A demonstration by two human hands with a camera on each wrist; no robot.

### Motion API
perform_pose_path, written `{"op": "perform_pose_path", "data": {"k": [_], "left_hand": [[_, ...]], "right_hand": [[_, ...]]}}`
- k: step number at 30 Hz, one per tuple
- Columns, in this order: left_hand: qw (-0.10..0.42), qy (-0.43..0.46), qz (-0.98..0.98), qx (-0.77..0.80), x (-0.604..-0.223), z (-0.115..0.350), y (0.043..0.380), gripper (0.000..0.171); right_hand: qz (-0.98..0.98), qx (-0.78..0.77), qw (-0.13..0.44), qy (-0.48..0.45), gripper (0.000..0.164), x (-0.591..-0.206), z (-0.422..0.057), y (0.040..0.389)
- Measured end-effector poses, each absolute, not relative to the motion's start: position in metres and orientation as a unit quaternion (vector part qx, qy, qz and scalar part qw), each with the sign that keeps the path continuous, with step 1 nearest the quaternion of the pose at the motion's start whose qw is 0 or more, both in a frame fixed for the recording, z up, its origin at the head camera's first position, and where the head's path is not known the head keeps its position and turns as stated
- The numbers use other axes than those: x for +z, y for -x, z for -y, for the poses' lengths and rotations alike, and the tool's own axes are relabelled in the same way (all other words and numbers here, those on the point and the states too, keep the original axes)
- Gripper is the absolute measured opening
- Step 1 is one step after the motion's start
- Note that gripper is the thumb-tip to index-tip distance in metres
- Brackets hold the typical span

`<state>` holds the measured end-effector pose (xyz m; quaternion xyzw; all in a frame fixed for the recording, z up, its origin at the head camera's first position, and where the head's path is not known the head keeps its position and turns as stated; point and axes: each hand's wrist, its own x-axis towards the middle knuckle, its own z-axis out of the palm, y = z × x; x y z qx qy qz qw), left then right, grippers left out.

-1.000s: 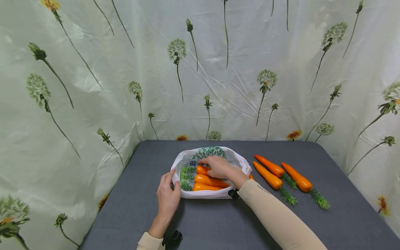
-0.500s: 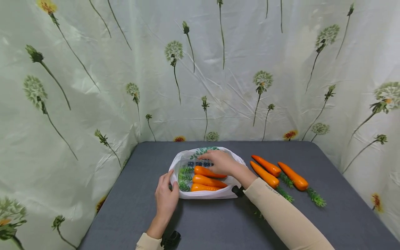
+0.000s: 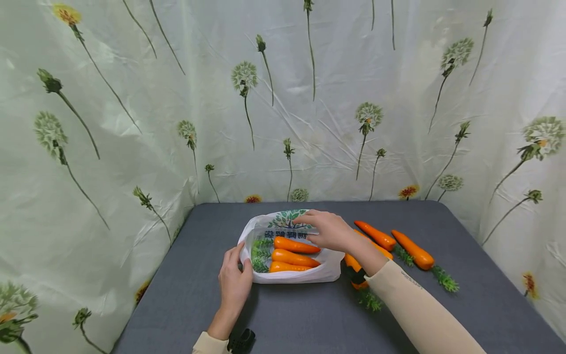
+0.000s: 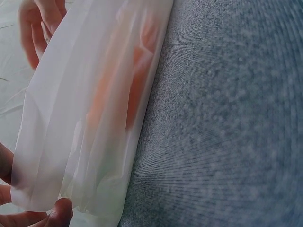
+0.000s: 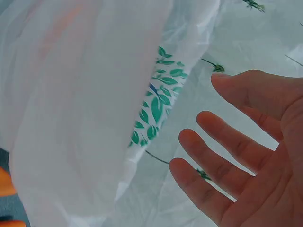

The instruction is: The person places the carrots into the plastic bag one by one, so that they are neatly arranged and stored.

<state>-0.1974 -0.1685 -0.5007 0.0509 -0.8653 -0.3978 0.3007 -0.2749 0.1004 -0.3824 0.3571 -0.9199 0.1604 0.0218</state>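
A white plastic bag (image 3: 305, 278) with a green leaf print lies with its mouth spread wide. Three orange carrots (image 3: 297, 245) with green tops (image 3: 261, 255) are side by side inside it. My left hand (image 3: 236, 280) pinches the bag's left rim; in the left wrist view the thumb (image 4: 60, 213) shows against the plastic. Over the bag's right side is my right hand (image 3: 331, 231), its fingers spread and holding nothing. The right wrist view shows that hand's fingers (image 5: 203, 189) apart from the bag wall (image 5: 85, 142).
Several more carrots (image 3: 413, 250) lie on the dark grey table (image 3: 292, 319) to the right of the bag. One carrot's green top (image 3: 369, 300) shows below my right wrist, its body partly hidden. Behind the table hangs a dandelion-printed curtain (image 3: 327, 157).
My right hand has come up out of the bag and moved right, leaving the rearmost carrot inside. My left hand keeps its hold on the rim.
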Motion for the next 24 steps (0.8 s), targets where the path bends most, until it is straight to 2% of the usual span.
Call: {"op": "perform_pose_path", "data": {"k": [8,17,24], "left_hand": [[0.305,-0.051,0.864,-0.398,-0.5,0.169,0.196,0.046],[0.303,-0.053,0.865,-0.395,-0.502,0.17,0.197,0.045],[0.321,-0.044,0.863,-0.388,-0.503,0.169,0.197,0.046]], "right_hand": [[0.916,0.211,0.051,-0.339,0.052,-0.379,-0.128,0.263],[0.919,0.242,0.068,-0.304,0.051,-0.393,-0.16,0.254],[0.922,0.244,0.075,-0.293,0.046,-0.404,-0.183,0.246]]}}
